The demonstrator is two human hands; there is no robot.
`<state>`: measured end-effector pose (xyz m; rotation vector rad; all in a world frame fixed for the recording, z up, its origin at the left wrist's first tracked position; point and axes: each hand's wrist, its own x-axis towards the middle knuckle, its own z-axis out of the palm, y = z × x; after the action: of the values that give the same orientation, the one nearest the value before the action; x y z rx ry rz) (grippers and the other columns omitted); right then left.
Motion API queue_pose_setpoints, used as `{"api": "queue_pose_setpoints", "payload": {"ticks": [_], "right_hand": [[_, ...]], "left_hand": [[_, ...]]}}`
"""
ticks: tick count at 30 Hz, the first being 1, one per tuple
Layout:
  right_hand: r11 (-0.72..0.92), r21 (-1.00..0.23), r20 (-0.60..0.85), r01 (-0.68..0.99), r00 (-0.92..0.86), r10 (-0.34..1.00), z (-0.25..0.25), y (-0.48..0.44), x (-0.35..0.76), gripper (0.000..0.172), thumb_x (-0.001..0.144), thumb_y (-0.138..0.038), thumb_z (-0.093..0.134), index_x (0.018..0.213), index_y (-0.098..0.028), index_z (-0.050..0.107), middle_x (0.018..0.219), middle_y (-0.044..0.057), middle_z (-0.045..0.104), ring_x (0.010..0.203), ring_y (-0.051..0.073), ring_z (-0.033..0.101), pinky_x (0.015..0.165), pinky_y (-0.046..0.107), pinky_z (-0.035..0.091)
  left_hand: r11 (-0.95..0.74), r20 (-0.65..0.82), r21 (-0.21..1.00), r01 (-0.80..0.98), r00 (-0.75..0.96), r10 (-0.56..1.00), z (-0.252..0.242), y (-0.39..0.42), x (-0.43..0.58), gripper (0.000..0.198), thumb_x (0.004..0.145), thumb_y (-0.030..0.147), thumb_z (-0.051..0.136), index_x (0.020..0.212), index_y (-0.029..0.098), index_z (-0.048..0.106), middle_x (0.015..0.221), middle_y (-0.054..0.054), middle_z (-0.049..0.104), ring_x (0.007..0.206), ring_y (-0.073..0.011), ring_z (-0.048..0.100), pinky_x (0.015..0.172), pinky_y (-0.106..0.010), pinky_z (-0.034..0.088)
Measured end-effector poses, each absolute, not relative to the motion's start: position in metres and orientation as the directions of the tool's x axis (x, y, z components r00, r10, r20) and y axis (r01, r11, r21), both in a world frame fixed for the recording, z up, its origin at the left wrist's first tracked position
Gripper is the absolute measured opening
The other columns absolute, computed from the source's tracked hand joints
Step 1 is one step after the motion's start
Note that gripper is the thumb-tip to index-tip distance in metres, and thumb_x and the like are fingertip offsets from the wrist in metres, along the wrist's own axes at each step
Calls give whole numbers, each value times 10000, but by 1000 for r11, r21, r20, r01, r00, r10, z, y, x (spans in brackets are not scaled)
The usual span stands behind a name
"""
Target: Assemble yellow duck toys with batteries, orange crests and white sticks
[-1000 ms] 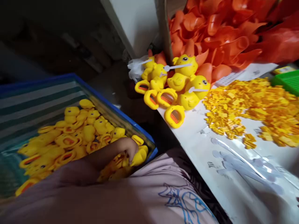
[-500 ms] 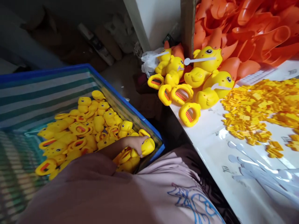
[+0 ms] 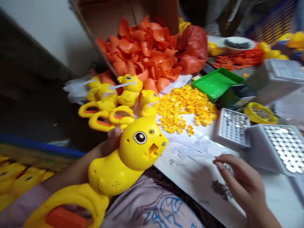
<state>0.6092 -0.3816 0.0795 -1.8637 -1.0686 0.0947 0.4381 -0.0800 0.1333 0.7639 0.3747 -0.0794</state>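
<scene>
My left hand (image 3: pixel 111 141) is closed on a yellow plastic duck toy (image 3: pixel 123 158) with an orange trigger in its handle, holding it up close to the camera above my lap. My right hand (image 3: pixel 237 180) rests on the white table (image 3: pixel 261 202), fingers bent over a small dark heap of tiny parts (image 3: pixel 220 189); whether it pinches any is unclear. Clear plastic strips (image 3: pixel 190 150) lie just beyond it.
More yellow duck toys (image 3: pixel 114 98) stand at the table's far left. Behind them is a box of orange shells (image 3: pixel 147 47). Small yellow pieces (image 3: pixel 185 107), a green tray (image 3: pixel 216 82) and grey trays of round metal parts (image 3: pixel 282 145) fill the table. A blue-rimmed bin of ducks (image 3: pixel 14 177) sits at left.
My left hand lifted one duck toy out of the blue bin and brought it up over my lap. The view swung right to the table, and my right hand came into sight.
</scene>
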Motion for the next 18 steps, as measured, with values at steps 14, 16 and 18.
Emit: {"api": "queue_pose_setpoints", "payload": {"ticks": [14,16,18], "right_hand": [[-74,-417,529,906,308,791,82,-368,617,156,920,-75,487,1027,-137,583,812,96,670,681,202,592,583,315,466],[-74,-402,545,913,303,781,81,-369,618,163,922,-77,484,1037,-134,584,823,99,672,693,203,598,593,317,472],[-95,-391,558,915,318,766,80,-369,618,152,928,-98,493,1037,-136,591,826,97,676,691,204,603,595,319,477]], "left_hand": [[437,-341,899,24,665,664,131,-85,479,706,572,479,784,1191,199,595,857,-45,736,783,-255,682,650,-352,589],[365,-277,929,-56,551,787,132,-75,480,652,625,482,745,1195,200,602,931,-31,738,848,-242,669,686,-324,586],[255,-184,960,-119,418,890,135,-68,481,570,652,449,722,1158,203,629,994,-3,733,1004,-233,632,755,-273,570]]}}
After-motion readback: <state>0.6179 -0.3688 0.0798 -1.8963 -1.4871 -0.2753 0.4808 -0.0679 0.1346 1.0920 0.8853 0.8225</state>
